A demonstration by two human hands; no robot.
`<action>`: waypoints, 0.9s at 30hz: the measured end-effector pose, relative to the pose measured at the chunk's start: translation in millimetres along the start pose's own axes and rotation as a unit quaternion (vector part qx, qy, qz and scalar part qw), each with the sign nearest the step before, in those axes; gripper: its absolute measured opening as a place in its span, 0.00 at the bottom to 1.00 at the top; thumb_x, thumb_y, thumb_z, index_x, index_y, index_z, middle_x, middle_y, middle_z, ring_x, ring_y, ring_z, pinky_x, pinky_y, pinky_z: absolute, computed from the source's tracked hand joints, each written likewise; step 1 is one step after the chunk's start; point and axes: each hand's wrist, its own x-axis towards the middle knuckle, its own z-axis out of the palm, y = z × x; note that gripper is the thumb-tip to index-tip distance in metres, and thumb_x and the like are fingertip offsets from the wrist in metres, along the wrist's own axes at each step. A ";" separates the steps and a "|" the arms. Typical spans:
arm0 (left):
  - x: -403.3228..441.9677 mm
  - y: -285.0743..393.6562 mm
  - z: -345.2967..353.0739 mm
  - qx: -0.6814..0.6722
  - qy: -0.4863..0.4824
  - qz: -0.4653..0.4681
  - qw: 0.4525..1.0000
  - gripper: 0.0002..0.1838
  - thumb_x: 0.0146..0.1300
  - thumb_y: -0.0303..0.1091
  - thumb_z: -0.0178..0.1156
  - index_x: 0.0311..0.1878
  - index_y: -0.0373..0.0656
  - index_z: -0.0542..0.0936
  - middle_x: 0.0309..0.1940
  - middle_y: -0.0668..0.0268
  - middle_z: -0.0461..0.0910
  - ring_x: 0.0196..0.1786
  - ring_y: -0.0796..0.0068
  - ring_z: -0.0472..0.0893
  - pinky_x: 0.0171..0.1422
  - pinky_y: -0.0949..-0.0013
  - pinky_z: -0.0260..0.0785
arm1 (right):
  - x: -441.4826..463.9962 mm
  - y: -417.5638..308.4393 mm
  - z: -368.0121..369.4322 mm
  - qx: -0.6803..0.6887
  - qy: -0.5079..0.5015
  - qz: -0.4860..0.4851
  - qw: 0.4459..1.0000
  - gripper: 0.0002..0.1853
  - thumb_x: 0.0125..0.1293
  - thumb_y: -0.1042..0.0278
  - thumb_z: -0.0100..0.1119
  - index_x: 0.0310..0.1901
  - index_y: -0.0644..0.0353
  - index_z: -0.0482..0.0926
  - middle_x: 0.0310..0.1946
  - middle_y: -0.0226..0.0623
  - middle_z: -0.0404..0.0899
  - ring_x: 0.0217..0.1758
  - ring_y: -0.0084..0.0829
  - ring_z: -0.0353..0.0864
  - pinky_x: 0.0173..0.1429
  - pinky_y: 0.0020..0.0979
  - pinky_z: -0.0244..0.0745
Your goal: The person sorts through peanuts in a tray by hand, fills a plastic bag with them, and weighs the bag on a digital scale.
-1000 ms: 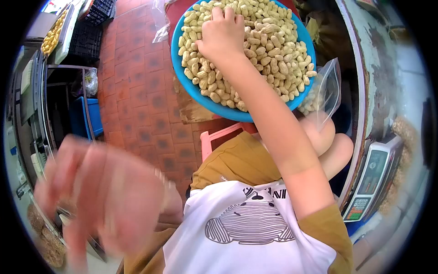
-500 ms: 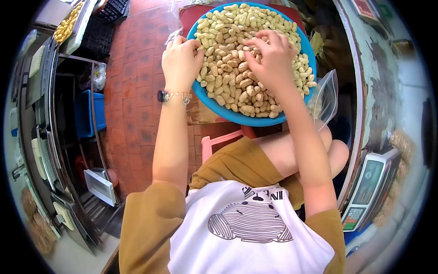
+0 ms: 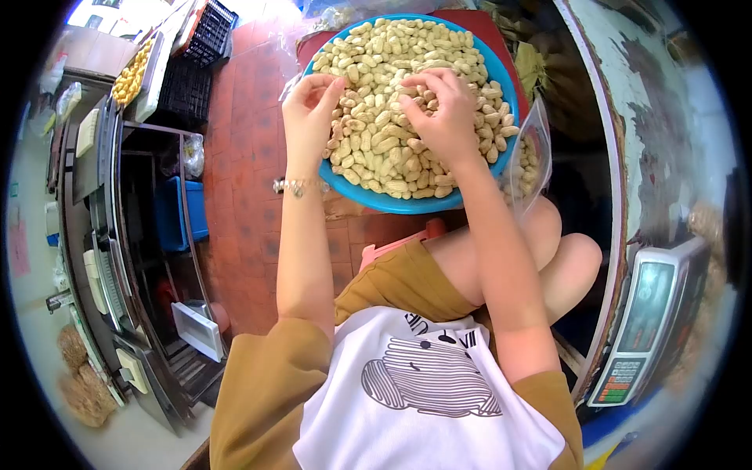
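Observation:
A round blue basin (image 3: 368,200) is heaped with unshelled peanuts (image 3: 384,145). At its left rim is my left hand (image 3: 307,117), thumb and forefinger brought together in a pinch; whatever lies between them is too small or hidden to make out. My right hand (image 3: 448,117) hovers low over the peanuts right of centre, its thumb and curved fingers apart. Shaded peanuts show in the gap beneath that hand, and none is plainly gripped.
A clear plastic bag (image 3: 531,160) with peanuts inside hangs by the basin's right side. At the right stands a digital scale (image 3: 646,313). Black crates (image 3: 186,94), a blue bin (image 3: 178,211) and a metal rack (image 3: 129,258) are on the left. A pink stool (image 3: 384,252) shows below the basin.
The camera view has shifted slightly. My right hand has moved left over the peanuts, and the peanuts under it have been shifted about. My left thumb and forefinger have come together at the rim.

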 end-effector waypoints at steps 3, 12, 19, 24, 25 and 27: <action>-23.8 22.4 17.7 -0.204 -0.044 -0.034 0.978 0.06 0.70 0.31 0.60 0.44 0.38 0.78 0.41 0.64 0.84 0.45 0.80 0.81 0.53 0.76 0.72 | 5.7 -10.4 -8.7 0.180 -0.064 0.050 0.980 0.21 0.53 0.65 0.68 0.52 0.53 0.82 0.53 0.36 0.80 0.44 0.35 0.80 0.52 0.33 0.76; -45.0 23.7 28.3 -0.348 -0.100 -0.100 0.927 0.05 0.71 0.31 0.57 0.44 0.41 0.77 0.43 0.63 0.83 0.48 0.77 0.80 0.56 0.73 0.72 | 1.6 -18.5 -7.5 0.319 -0.119 0.049 0.939 0.17 0.57 0.70 0.67 0.50 0.57 0.83 0.40 0.34 0.85 0.41 0.24 0.82 0.49 0.28 0.76; -45.6 16.2 21.9 -0.357 -0.100 -0.077 0.926 0.05 0.72 0.31 0.56 0.46 0.42 0.76 0.44 0.64 0.81 0.46 0.78 0.78 0.54 0.72 0.70 | 2.3 -16.1 -6.9 0.341 -0.092 0.088 0.931 0.11 0.58 0.74 0.68 0.43 0.61 0.84 0.35 0.31 0.85 0.41 0.24 0.83 0.45 0.26 0.77; -52.3 33.3 35.8 -0.069 0.036 0.041 0.996 0.11 0.69 0.27 0.57 0.53 0.41 0.77 0.43 0.65 0.82 0.43 0.76 0.78 0.52 0.71 0.71 | -0.2 -18.4 -9.7 0.304 -0.085 0.056 0.947 0.07 0.57 0.75 0.68 0.39 0.63 0.85 0.34 0.35 0.86 0.37 0.24 0.84 0.42 0.25 0.79; -55.3 40.3 41.0 0.012 0.078 0.106 0.991 0.12 0.68 0.27 0.58 0.53 0.40 0.78 0.42 0.65 0.82 0.41 0.75 0.78 0.51 0.70 0.71 | -0.7 -19.2 -12.1 0.270 -0.089 0.037 0.958 0.07 0.57 0.75 0.68 0.38 0.64 0.85 0.33 0.36 0.86 0.36 0.23 0.85 0.42 0.25 0.79; -50.1 31.0 31.0 0.147 -0.021 0.207 0.967 0.13 0.66 0.25 0.58 0.54 0.41 0.79 0.42 0.62 0.82 0.42 0.70 0.79 0.51 0.68 0.71 | -1.0 -18.1 -13.8 0.253 -0.096 0.030 0.962 0.07 0.57 0.75 0.69 0.38 0.65 0.85 0.32 0.38 0.86 0.36 0.23 0.85 0.42 0.25 0.80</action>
